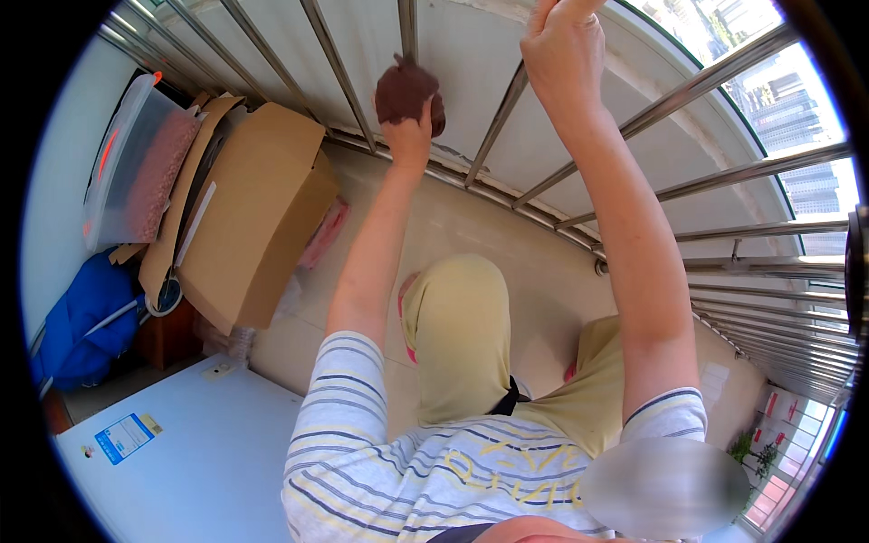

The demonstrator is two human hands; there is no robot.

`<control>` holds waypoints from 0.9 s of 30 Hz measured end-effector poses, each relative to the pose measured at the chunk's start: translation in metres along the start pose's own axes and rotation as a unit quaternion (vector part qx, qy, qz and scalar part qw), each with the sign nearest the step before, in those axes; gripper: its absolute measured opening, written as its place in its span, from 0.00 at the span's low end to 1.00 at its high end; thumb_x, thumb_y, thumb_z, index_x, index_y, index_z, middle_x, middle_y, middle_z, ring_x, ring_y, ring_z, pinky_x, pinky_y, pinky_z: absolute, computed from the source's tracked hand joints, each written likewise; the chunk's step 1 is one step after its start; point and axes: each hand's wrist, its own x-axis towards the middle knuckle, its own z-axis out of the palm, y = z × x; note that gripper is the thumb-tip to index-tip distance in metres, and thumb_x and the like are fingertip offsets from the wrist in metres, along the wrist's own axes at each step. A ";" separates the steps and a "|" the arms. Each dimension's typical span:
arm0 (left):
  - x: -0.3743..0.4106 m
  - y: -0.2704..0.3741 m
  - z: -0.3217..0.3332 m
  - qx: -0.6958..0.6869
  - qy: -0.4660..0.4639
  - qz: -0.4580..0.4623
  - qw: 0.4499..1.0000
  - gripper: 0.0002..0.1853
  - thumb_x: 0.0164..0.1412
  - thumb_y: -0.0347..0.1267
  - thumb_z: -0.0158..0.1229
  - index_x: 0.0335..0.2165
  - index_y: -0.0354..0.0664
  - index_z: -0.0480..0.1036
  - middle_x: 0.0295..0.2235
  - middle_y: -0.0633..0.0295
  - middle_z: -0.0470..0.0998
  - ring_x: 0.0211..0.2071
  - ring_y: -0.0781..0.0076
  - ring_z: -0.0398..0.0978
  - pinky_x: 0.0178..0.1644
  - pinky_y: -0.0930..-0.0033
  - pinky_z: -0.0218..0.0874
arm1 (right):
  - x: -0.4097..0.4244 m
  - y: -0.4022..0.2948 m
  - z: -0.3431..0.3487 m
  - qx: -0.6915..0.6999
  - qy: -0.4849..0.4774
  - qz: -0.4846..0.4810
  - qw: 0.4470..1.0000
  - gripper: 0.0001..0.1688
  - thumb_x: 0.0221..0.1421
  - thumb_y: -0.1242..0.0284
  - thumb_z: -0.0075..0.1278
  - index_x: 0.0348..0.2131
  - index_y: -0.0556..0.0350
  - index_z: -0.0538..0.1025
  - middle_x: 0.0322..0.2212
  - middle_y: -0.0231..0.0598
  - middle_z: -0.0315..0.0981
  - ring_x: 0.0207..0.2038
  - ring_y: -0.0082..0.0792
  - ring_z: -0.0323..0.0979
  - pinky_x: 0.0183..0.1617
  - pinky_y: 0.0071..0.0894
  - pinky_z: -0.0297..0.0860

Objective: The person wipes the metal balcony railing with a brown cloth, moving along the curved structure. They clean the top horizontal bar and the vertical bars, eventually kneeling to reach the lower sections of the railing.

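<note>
My left hand point(407, 141) holds a dark brown cloth point(406, 91) bunched around an upright stainless-steel railing bar point(407, 30). The cloth covers part of that bar and hides most of my fingertips. Up at the picture's top edge, my right hand point(567, 41) is closed in line with another railing bar point(499, 122); its grip on the railing is partly cut off by the frame. Behind the bars runs a low white wall point(461, 88) with chipped paint near its base. My bent knee point(468, 326) is below the railing, over the tiled floor.
Left of me a cardboard box point(251, 210) leans beside a clear plastic bin point(136, 170). Below them are blue fabric point(88, 326) and a white appliance point(204, 461) bearing a label. Steel rails point(781, 265) continue right, near windows; potted plants point(753, 451) stand lower right.
</note>
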 end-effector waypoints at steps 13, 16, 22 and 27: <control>0.001 0.044 -0.054 -0.313 -0.112 -0.293 0.896 0.19 0.58 0.34 0.66 0.42 0.28 0.74 0.41 0.56 0.79 0.44 0.68 0.75 0.52 0.66 0.63 | -0.005 -0.004 -0.007 0.069 -0.058 0.038 0.995 0.20 0.62 0.73 0.46 0.43 0.61 0.52 0.25 0.57 0.71 0.28 0.63 0.72 0.30 0.58 0.66; 0.087 0.102 -0.090 -0.329 -0.105 -0.216 0.913 0.20 0.59 0.31 0.65 0.45 0.28 0.72 0.44 0.57 0.77 0.46 0.70 0.73 0.53 0.67 0.62 | -0.014 -0.016 -0.020 0.130 -0.159 0.120 0.971 0.22 0.60 0.75 0.48 0.48 0.64 0.55 0.37 0.62 0.70 0.39 0.61 0.71 0.39 0.58 0.66; 0.212 0.186 -0.074 -0.278 0.043 -0.073 0.957 0.14 0.60 0.33 0.63 0.30 0.27 0.78 0.27 0.59 0.82 0.29 0.72 0.78 0.38 0.70 0.66 | -0.045 -0.011 -0.103 0.197 -0.089 -0.025 0.976 0.26 0.54 0.80 0.50 0.53 0.55 0.67 0.45 0.48 0.68 0.48 0.55 0.67 0.46 0.47 0.68; 0.239 0.219 -0.005 -0.444 0.011 0.041 0.895 0.12 0.63 0.31 0.60 0.35 0.30 0.72 0.23 0.60 0.75 0.21 0.80 0.72 0.24 0.77 0.61 | -0.034 0.007 -0.154 0.127 0.047 -0.110 0.985 0.25 0.50 0.82 0.51 0.49 0.53 0.71 0.49 0.45 0.66 0.48 0.52 0.65 0.48 0.45 0.67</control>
